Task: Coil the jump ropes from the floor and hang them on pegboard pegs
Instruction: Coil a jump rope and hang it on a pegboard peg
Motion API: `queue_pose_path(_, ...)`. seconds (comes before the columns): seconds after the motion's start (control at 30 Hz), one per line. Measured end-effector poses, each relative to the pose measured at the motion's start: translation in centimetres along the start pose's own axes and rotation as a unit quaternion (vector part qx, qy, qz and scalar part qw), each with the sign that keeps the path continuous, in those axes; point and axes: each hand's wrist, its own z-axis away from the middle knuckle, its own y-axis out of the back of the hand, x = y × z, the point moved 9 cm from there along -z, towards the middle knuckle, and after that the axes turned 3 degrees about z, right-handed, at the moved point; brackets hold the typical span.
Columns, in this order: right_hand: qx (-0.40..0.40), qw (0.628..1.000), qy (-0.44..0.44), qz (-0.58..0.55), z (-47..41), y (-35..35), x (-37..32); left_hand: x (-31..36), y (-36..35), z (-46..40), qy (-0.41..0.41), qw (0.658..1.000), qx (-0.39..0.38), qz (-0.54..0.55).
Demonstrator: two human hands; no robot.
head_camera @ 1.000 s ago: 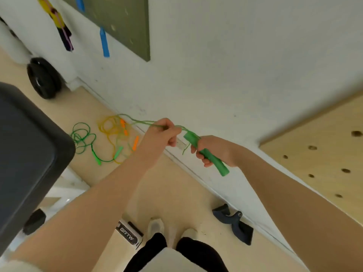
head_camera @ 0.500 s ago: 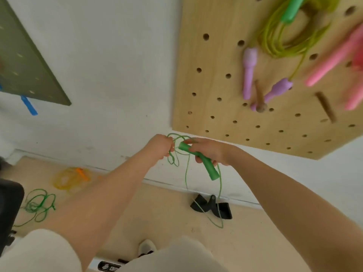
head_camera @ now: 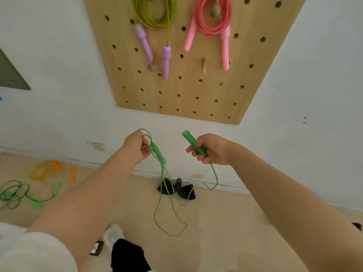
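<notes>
I hold a green jump rope in front of the wall. My right hand grips one green handle. My left hand holds loops of the cord together with the other green handle, which hangs down from it. The cord droops in a long loop to the floor between my hands. Above, a wooden pegboard carries a yellow-green coil with purple handles and a pink coil with pink handles. A bare peg sticks out below them.
Left on the floor lie an orange rope and another green rope. A black object sits at the skirting. A wall socket is low on the wall. My shoe is below.
My view has swung from the floor ropes up to the pegboard. My hands have drawn apart, each with one green handle, and the cord now hangs in a loop to the floor.
</notes>
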Motion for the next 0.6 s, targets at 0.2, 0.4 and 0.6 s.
queue_pose_path(0.2,-0.096,0.992,0.069,0.052,6.0,-2.0,1.5,-0.7,-3.8,7.6,-0.223,0.948,0.028,-0.225)
queue_pose_path(0.4,-0.007,0.984,0.109,0.137,7.5,-1.1,2.2,-0.6,-11.5,19.2,-0.558,0.62,-0.078,-0.546)
queue_pose_path(0.6,-0.003,0.981,0.177,0.079,9.6,-1.2,1.5,-3.2,-10.2,19.6,-0.497,0.593,-0.054,-0.632)
